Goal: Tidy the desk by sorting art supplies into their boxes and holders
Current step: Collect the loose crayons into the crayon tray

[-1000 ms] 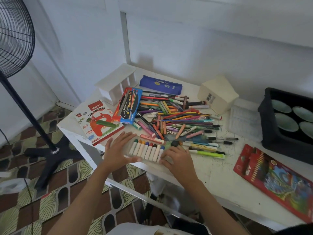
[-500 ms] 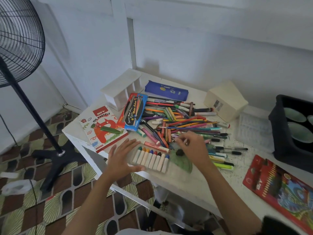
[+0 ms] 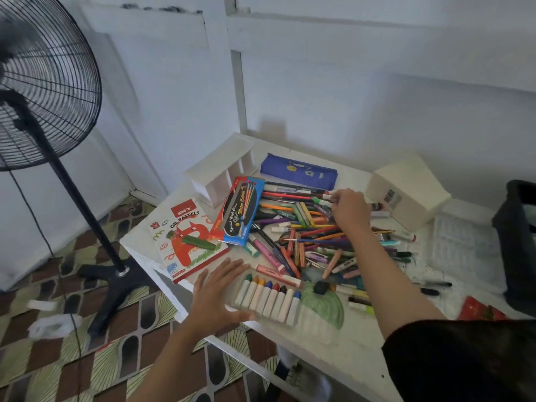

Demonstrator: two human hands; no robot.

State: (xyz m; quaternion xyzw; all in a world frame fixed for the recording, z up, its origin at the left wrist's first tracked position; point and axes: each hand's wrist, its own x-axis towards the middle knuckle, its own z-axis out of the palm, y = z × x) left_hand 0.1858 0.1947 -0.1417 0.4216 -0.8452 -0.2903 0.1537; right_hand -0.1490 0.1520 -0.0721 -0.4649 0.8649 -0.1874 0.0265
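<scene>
My left hand (image 3: 220, 294) lies flat with the fingers spread at the desk's (image 3: 348, 346) near edge, about 7 o'clock, its fingertips just beside the clear tray of pastel sticks (image 3: 268, 298). The sticks lie side by side with their coloured tips pointing away from me. My right hand (image 3: 349, 210) is stretched out over the heap of pens and markers (image 3: 304, 236) in the middle, and its curled fingers come down on the marker ends toward 12 o'clock. Whether they actually pinch one I cannot tell.

At 9 o'clock lies the flat box (image 3: 185, 242) printed "DIY" and "OIL PASTELS", with a red cartoon creature on it. Overlapping its far corner is the blue-and-red carton (image 3: 243, 210) reading "Special High Class Water Colors" (the small print is too blurred for me). The white compartment holder (image 3: 220, 169) lies tipped at 11 o'clock, and the blue pencil case (image 3: 298, 171) is at 12. A cream box (image 3: 406, 190) at 1 o'clock bears a barcode label – its digits are unreadable. The black crate (image 3: 519, 242) sits at 3 o'clock.
</scene>
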